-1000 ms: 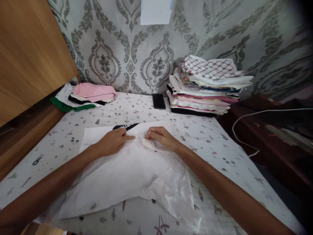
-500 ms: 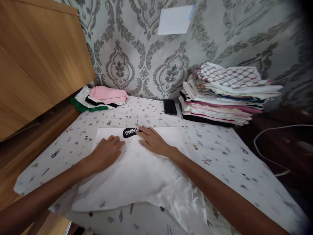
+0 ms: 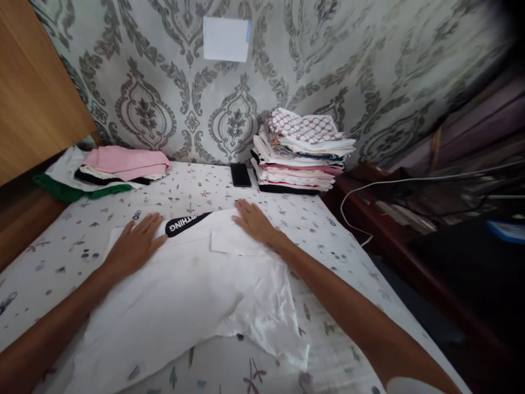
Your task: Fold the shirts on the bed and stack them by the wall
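Observation:
A white garment lies spread on the patterned sheet, its far edge folded over and its near right part crumpled and shiny. A black patch with white letters, partly readable as "RTHING", shows along that far edge. My left hand rests flat on the cloth just left of the patch, fingers outstretched. On the far right corner of the garment lies my right hand, palm down with its fingers extended. Between the patch and this hand, a small folded-over flap is visible. Neither hand grips anything.
Against the wall stands a tall stack of folded clothes, with a black phone beside it. A smaller pile with a pink cloth is at the far left, near a wooden cabinet. A white cable hangs at right.
The camera view has turned rightward. My hands have moved apart, the left away from the patch and the right to the garment's corner. More of the lettering and a folded flap now show.

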`<action>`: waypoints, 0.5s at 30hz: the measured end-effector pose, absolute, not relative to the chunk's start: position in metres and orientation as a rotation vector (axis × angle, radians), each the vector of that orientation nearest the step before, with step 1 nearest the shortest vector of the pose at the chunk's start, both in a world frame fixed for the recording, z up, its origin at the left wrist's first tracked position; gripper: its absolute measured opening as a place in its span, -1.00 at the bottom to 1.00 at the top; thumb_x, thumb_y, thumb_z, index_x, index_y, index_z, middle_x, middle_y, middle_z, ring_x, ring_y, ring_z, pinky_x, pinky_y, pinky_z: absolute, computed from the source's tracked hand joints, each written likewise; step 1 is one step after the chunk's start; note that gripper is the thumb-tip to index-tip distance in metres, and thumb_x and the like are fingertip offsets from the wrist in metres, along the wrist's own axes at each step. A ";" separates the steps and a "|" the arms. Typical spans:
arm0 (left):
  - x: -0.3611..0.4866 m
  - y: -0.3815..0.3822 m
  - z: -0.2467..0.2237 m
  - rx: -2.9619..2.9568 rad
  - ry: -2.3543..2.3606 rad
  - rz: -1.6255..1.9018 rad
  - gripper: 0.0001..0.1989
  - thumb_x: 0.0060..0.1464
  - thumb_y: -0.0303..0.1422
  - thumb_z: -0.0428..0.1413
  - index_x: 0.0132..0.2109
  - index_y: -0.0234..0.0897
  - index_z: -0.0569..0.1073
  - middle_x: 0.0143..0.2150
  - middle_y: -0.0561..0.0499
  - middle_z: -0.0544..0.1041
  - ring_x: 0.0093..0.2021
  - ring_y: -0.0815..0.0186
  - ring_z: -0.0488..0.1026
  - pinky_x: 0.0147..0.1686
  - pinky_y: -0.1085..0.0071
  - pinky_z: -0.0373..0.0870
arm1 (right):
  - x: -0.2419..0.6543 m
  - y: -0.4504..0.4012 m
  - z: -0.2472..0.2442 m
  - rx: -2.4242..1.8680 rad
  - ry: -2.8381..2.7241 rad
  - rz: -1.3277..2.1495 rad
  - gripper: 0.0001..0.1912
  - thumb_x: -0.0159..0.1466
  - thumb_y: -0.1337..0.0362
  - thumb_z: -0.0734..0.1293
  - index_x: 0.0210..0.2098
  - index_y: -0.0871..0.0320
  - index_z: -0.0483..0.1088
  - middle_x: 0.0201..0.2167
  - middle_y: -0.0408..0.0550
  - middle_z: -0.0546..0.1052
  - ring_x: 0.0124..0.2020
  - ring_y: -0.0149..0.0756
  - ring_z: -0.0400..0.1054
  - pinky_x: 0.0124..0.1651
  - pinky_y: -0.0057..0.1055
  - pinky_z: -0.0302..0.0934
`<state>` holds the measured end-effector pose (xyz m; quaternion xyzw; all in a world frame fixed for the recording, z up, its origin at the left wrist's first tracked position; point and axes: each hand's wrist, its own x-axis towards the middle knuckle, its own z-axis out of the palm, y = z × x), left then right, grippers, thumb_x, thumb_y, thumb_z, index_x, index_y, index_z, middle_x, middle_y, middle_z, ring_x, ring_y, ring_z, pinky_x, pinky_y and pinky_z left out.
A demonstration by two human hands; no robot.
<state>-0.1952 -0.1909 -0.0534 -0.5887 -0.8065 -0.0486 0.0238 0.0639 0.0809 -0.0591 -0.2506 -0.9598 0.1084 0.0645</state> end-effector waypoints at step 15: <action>-0.184 -0.190 -0.029 -1.801 -2.624 -0.105 -0.31 0.35 -0.08 -0.32 0.43 -0.45 0.06 0.47 -0.26 0.09 0.47 0.01 -0.01 0.36 -0.08 -0.05 | 0.101 0.042 -0.042 -0.774 -2.652 0.330 -0.49 0.45 0.14 0.09 0.30 0.22 0.25 0.39 0.22 0.20 0.44 -0.08 -0.02 0.42 0.04 -0.14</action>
